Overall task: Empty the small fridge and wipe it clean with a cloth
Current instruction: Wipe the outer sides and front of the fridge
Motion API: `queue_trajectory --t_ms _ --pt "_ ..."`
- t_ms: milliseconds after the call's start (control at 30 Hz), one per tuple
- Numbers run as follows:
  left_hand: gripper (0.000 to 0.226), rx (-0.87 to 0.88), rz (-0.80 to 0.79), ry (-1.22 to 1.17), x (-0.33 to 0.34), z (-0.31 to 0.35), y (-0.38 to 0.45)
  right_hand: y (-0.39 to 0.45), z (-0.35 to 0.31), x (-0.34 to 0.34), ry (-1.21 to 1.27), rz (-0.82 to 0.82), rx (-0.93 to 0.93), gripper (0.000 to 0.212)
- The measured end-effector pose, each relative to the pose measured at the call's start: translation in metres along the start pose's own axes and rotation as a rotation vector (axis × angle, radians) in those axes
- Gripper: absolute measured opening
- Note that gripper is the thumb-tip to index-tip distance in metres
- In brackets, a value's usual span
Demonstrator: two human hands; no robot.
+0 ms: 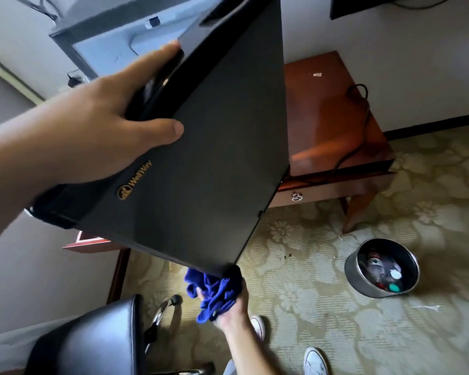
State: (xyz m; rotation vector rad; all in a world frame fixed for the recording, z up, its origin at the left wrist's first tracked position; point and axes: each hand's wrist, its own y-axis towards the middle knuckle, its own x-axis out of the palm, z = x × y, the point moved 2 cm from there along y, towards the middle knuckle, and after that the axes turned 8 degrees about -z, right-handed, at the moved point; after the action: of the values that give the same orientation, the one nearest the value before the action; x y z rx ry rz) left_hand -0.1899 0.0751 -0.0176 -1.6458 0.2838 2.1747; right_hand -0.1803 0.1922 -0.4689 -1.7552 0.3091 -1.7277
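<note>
The small black fridge stands on a wooden desk, its door (214, 147) swung partly open and filling the middle of the view. A pale white interior (119, 44) shows behind the door's upper edge. My left hand (92, 125) grips the door's free edge, fingers behind it and thumb on the black front. Below the door's lower corner, my right hand (230, 307) holds a crumpled blue cloth (214, 293). What is inside the fridge is mostly hidden by the door.
A wooden desk (331, 125) with a drawer and a black cable stands to the right of the fridge. A round metal bin (382, 269) with bottles and rubbish sits on the patterned carpet. A black chair (98, 339) is at the bottom left. White shoes (314, 358) show below.
</note>
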Motion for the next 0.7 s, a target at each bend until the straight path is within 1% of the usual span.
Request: queue_trajectory --t_ms 33,67,133,167,200,233,267,300,333,367,400,433,500,567,667,700 --pt "0.081 -0.011 -0.016 0.030 0.000 0.000 0.000 -0.003 -0.022 0.003 -0.097 0.086 -0.089 0.050" --pt "0.082 -0.028 -0.031 0.046 -0.002 0.004 -0.001 -0.002 -0.047 0.008 -0.125 0.115 -0.181 0.047" --pt "0.082 -0.030 -0.051 0.027 -0.005 0.008 -0.004 -0.005 -0.120 0.021 -0.345 0.252 -0.340 0.030" --pt "0.083 -0.039 -0.051 0.026 -0.006 0.009 -0.004 -0.017 -0.156 0.038 -0.478 0.296 -0.409 0.031" --pt "0.084 -0.050 -0.050 0.042 -0.007 0.008 -0.005 -0.012 -0.191 0.047 -0.537 0.295 -0.456 0.042" --pt "0.086 -0.038 -0.056 0.035 -0.008 0.009 -0.005 -0.018 -0.223 0.071 -0.555 0.293 -0.506 0.053" --pt "0.088 -0.037 -0.057 0.025 -0.008 0.012 -0.006 -0.016 -0.250 0.092 -0.585 0.280 -0.548 0.059" --pt "0.088 -0.028 -0.068 0.015 -0.009 0.014 -0.007 -0.018 -0.269 0.122 -0.624 0.264 -0.585 0.057" --pt "0.086 -0.021 -0.086 0.009 -0.008 0.017 -0.009 -0.022 -0.283 0.157 -0.664 0.213 -0.626 0.054" --pt "0.087 -0.016 -0.109 0.002 -0.007 0.020 -0.011 -0.024 -0.288 0.186 -0.712 0.207 -0.671 0.050" --pt "0.088 -0.015 -0.129 0.000 -0.008 0.023 -0.014 -0.028 -0.287 0.216 -0.763 0.162 -0.731 0.045" --pt "0.090 -0.014 -0.144 -0.002 -0.008 0.024 -0.016 -0.036 -0.283 0.235 -0.801 0.167 -0.774 0.039" --pt "0.091 0.009 -0.176 -0.003 -0.011 0.024 -0.019 -0.054 -0.276 0.263 -0.825 0.150 -0.829 0.028" --pt "0.091 0.034 -0.186 0.033 -0.011 0.027 -0.023 -0.074 -0.282 0.282 -0.798 0.051 -0.911 0.019" --pt "0.093 0.092 -0.151 0.000 -0.004 0.032 -0.027 -0.103 -0.300 0.338 -0.868 -0.098 -1.066 0.017" --pt "0.093 0.109 -0.140 -0.036 0.000 0.036 -0.027 -0.101 -0.310 0.354 -0.890 -0.096 -1.075 0.014"
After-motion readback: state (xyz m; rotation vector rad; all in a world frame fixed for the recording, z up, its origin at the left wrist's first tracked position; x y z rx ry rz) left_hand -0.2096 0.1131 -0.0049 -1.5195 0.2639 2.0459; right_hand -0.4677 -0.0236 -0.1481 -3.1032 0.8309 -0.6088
